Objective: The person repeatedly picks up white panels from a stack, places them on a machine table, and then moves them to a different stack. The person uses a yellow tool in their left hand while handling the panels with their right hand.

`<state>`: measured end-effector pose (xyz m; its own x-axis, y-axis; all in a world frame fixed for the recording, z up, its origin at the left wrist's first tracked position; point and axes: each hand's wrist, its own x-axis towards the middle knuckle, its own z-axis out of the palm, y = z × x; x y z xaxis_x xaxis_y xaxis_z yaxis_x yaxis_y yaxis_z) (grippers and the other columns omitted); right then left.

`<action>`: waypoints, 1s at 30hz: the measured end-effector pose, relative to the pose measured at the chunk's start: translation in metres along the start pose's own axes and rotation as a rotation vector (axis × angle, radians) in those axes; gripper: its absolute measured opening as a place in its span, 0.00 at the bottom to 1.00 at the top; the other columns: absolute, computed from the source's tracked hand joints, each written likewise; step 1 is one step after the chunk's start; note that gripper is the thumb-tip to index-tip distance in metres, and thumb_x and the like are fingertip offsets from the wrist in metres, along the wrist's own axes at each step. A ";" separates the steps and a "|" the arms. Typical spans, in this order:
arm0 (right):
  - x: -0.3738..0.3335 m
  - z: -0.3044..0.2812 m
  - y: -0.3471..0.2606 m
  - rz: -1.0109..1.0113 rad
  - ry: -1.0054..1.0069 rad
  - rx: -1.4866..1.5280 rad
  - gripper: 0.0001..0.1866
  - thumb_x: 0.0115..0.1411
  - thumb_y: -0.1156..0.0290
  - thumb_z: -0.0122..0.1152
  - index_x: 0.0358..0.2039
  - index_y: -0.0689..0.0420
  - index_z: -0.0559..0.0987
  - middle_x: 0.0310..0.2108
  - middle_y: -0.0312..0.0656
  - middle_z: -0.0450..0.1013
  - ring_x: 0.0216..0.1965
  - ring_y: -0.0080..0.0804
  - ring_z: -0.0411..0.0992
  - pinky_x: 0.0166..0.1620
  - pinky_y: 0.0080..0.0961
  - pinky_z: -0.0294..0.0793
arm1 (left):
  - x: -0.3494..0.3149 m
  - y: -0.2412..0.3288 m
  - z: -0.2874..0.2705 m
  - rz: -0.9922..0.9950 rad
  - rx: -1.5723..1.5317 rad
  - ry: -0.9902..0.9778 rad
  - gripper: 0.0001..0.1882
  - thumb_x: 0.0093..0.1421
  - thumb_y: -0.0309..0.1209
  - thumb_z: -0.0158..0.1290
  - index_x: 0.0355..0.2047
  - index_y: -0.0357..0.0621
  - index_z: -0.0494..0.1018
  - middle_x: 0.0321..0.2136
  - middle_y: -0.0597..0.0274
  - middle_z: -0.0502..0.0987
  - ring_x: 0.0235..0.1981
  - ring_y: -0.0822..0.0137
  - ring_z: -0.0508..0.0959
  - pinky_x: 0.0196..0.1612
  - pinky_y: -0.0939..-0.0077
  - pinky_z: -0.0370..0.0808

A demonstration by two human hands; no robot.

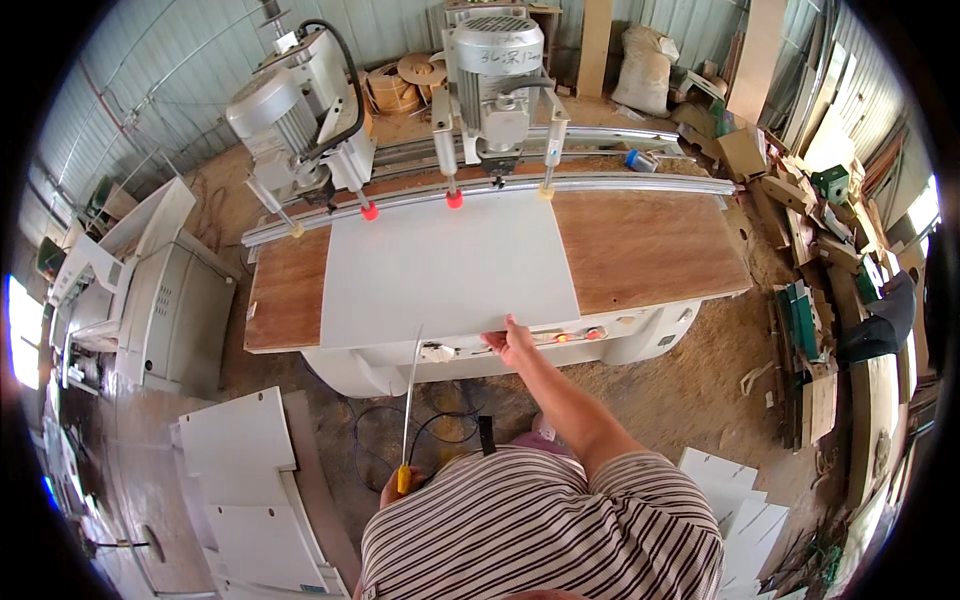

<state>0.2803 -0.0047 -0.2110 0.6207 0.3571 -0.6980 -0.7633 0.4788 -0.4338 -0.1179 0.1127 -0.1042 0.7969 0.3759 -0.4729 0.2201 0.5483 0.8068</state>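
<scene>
A large white panel [450, 265] lies flat on the brown wooden bed of a machine [650, 245]. At its front edge, my right hand [512, 345] is closed with one digit at the panel's rim and the others curled just below. My left hand [393, 487], low and close to my body, grips a long thin tool by its yellow handle [404, 479]. The tool's slim silver shaft [411, 395] points up and away, its tip appearing over the panel's front edge. My left fingers are partly hidden behind the handle and my striped shirt.
Two motor heads [497, 60] stand over the panel's far side, with red-tipped [455, 200] and yellow-tipped rods pointing down. Buttons [595, 333] sit on the machine's front. White boards [240, 450] are stacked at left, more [735, 520] at right. Cables [370, 430] loop on the floor.
</scene>
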 end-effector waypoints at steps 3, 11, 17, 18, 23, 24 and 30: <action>-0.004 0.000 0.001 -0.048 0.032 -0.062 0.25 0.68 0.56 0.38 0.42 0.72 0.64 0.31 0.56 0.73 0.30 0.47 0.77 0.33 0.35 0.83 | -0.006 0.008 -0.017 -0.073 -0.247 -0.029 0.24 0.58 0.38 0.57 0.51 0.39 0.66 0.43 0.60 0.72 0.47 0.70 0.72 0.51 0.75 0.72; -0.006 0.008 0.005 -0.083 0.109 -0.146 0.27 0.67 0.53 0.40 0.42 0.72 0.65 0.30 0.58 0.73 0.30 0.49 0.77 0.31 0.34 0.82 | 0.014 0.036 -0.019 0.103 0.799 0.051 0.13 0.59 0.39 0.56 0.37 0.42 0.74 0.27 0.60 0.78 0.30 0.70 0.77 0.35 0.74 0.73; 0.001 0.004 0.003 -0.067 0.129 -0.153 0.28 0.67 0.52 0.41 0.42 0.73 0.65 0.30 0.59 0.73 0.29 0.50 0.76 0.30 0.35 0.82 | 0.008 0.057 0.000 0.065 0.849 0.027 0.12 0.58 0.37 0.56 0.36 0.42 0.75 0.27 0.60 0.78 0.30 0.71 0.78 0.35 0.75 0.73; 0.000 0.004 0.004 -0.064 0.126 -0.154 0.28 0.67 0.52 0.41 0.42 0.73 0.65 0.30 0.59 0.73 0.29 0.50 0.76 0.30 0.35 0.82 | 0.008 0.057 0.001 0.049 0.832 0.036 0.12 0.58 0.37 0.56 0.36 0.42 0.75 0.27 0.60 0.79 0.30 0.71 0.78 0.36 0.75 0.73; -0.005 0.008 0.004 -0.053 0.125 -0.154 0.30 0.67 0.51 0.41 0.40 0.75 0.65 0.30 0.59 0.73 0.29 0.50 0.76 0.30 0.35 0.82 | 0.014 0.047 0.008 0.038 0.784 0.062 0.12 0.58 0.38 0.56 0.36 0.42 0.75 0.28 0.60 0.79 0.31 0.70 0.78 0.37 0.75 0.73; -0.003 0.005 0.004 -0.049 0.117 -0.150 0.30 0.67 0.51 0.41 0.39 0.75 0.65 0.30 0.59 0.73 0.29 0.50 0.76 0.30 0.35 0.82 | 0.014 0.046 0.011 0.004 0.780 0.082 0.12 0.57 0.37 0.57 0.36 0.41 0.75 0.28 0.60 0.79 0.31 0.70 0.78 0.37 0.75 0.73; -0.001 -0.003 0.002 -0.019 0.061 -0.124 0.30 0.66 0.51 0.42 0.39 0.75 0.65 0.31 0.59 0.73 0.30 0.50 0.76 0.31 0.36 0.82 | 0.012 0.048 0.043 -0.034 0.784 0.119 0.12 0.57 0.36 0.58 0.35 0.41 0.75 0.26 0.61 0.78 0.30 0.72 0.77 0.36 0.76 0.72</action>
<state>0.2775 -0.0059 -0.2129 0.6263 0.2977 -0.7205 -0.7700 0.3806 -0.5121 -0.0732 0.1112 -0.0555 0.7265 0.4701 -0.5011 0.6110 -0.1085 0.7841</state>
